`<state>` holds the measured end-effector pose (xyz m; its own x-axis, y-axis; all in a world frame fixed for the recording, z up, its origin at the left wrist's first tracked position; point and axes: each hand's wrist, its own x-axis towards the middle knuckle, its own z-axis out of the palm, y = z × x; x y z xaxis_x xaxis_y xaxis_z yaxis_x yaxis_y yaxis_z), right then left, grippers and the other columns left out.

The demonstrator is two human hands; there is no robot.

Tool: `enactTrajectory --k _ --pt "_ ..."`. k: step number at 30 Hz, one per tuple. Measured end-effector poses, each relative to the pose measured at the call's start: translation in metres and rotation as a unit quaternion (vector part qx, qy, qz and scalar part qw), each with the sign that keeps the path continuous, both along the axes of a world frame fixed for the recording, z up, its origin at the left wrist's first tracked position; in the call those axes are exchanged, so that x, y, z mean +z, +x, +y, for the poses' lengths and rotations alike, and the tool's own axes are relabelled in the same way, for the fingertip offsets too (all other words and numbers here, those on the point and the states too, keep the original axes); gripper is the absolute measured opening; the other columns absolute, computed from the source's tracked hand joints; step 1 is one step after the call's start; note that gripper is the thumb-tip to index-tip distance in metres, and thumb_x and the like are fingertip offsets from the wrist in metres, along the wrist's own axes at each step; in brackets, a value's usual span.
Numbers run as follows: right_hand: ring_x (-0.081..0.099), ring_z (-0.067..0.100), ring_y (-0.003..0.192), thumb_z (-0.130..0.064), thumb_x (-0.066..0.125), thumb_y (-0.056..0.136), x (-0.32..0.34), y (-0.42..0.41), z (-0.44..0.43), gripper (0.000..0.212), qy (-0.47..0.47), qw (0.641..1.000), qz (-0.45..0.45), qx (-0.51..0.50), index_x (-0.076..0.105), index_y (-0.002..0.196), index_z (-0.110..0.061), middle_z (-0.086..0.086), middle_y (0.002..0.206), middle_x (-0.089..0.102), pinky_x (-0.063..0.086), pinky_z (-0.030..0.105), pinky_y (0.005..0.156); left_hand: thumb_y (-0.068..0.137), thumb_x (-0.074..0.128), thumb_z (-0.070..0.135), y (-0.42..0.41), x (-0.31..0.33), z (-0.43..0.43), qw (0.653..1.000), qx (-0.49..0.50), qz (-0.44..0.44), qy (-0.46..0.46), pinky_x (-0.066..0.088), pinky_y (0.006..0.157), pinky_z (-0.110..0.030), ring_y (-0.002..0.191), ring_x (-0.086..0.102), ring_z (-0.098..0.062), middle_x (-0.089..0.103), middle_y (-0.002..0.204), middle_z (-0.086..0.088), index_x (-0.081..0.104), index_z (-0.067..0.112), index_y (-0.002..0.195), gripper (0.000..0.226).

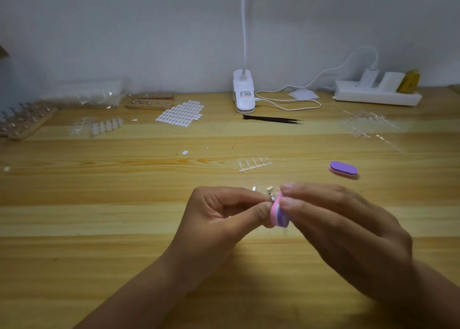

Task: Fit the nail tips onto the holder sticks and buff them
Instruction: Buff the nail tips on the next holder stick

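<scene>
The left hand (224,216) pinches a small holder stick (270,194) between thumb and forefinger, above the wooden table (99,229). The right hand (348,229) grips a pink-and-purple buffer block (279,215), held against the stick's end; blur hides any nail tip there. Beyond lie a strip of nail tips (255,165), a second buffer (343,169), then black tweezers (272,120) and a clip lamp (244,92)

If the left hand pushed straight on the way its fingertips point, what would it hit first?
The pink-and-purple buffer block pinched by the right hand; it looks nearly touching, though depth is unclear.
</scene>
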<state>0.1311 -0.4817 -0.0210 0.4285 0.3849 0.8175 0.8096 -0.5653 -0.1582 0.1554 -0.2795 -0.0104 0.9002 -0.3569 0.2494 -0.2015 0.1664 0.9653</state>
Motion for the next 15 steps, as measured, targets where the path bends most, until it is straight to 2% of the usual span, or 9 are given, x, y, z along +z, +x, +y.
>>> enactTrajectory --k 2,4,6,8,10,12,15 --pt "0.066 0.02 0.116 0.004 0.072 0.085 -0.002 0.004 -0.001 0.03 -0.004 1.0 0.011 -0.005 0.066 0.115 0.003 0.016 0.119 0.068 0.053 0.028 0.096 0.075 0.077 0.015 0.0 -0.001 -0.001 1.0 0.004 -0.002 0.006 0.049 0.062 -0.015 0.067 0.068 -0.015 0.074 0.074 -0.016 0.078 0.0 0.088 0.02" --pt "0.067 0.016 0.109 0.001 0.074 0.086 -0.005 0.013 -0.003 0.028 0.018 0.998 0.014 -0.054 0.066 0.113 0.0 0.013 0.114 0.07 0.054 0.027 0.095 0.077 0.075 0.012 0.001 -0.003 -0.002 0.999 0.044 0.004 0.022 0.049 0.06 -0.014 0.068 0.07 -0.018 0.074 0.074 -0.013 0.077 0.0 0.087 0.016" --pt "0.067 0.018 0.105 0.003 0.074 0.083 -0.007 0.018 -0.004 0.029 0.035 0.994 0.036 -0.098 0.067 0.112 0.0 0.009 0.11 0.07 0.055 0.032 0.091 0.079 0.074 0.007 0.003 -0.006 -0.002 0.995 0.092 0.008 0.039 0.049 0.058 -0.014 0.069 0.072 -0.021 0.076 0.075 -0.009 0.078 0.002 0.085 0.008" --pt "0.066 0.023 0.094 0.005 0.069 0.083 -0.006 0.017 -0.006 0.024 0.046 0.992 0.073 -0.097 0.066 0.106 0.002 0.009 0.101 0.069 0.053 0.037 0.082 0.082 0.074 0.006 0.005 -0.007 0.0 0.991 0.12 0.013 0.056 0.05 0.054 -0.017 0.069 0.073 -0.019 0.076 0.075 -0.007 0.078 0.006 0.085 0.005" --pt "0.058 0.022 0.082 -0.001 0.057 0.083 -0.002 0.014 -0.006 0.017 0.056 0.989 0.117 -0.078 0.06 0.1 0.002 0.008 0.09 0.062 0.048 0.034 0.073 0.084 0.074 0.008 0.007 -0.008 0.002 0.99 0.122 0.018 0.072 0.051 0.054 -0.022 0.072 0.073 -0.019 0.076 0.076 -0.007 0.078 0.008 0.087 0.005" --pt "0.049 0.019 0.072 -0.008 0.044 0.081 0.005 0.012 -0.006 0.019 0.081 0.979 0.175 -0.057 0.053 0.097 -0.002 0.009 0.081 0.052 0.043 0.03 0.064 0.084 0.075 0.009 0.009 -0.009 0.003 0.99 0.118 0.026 0.077 0.051 0.054 -0.024 0.074 0.073 -0.02 0.076 0.078 -0.007 0.077 0.009 0.089 0.006" --pt "0.042 0.021 0.065 -0.017 0.04 0.08 0.024 0.013 -0.016 0.016 0.128 0.949 0.283 -0.045 0.051 0.088 -0.008 0.009 0.073 0.046 0.037 0.04 0.057 0.083 0.076 0.01 0.008 -0.01 0.002 0.99 0.111 0.039 0.071 0.051 0.053 -0.023 0.074 0.074 -0.019 0.076 0.079 -0.005 0.077 0.009 0.088 0.006"
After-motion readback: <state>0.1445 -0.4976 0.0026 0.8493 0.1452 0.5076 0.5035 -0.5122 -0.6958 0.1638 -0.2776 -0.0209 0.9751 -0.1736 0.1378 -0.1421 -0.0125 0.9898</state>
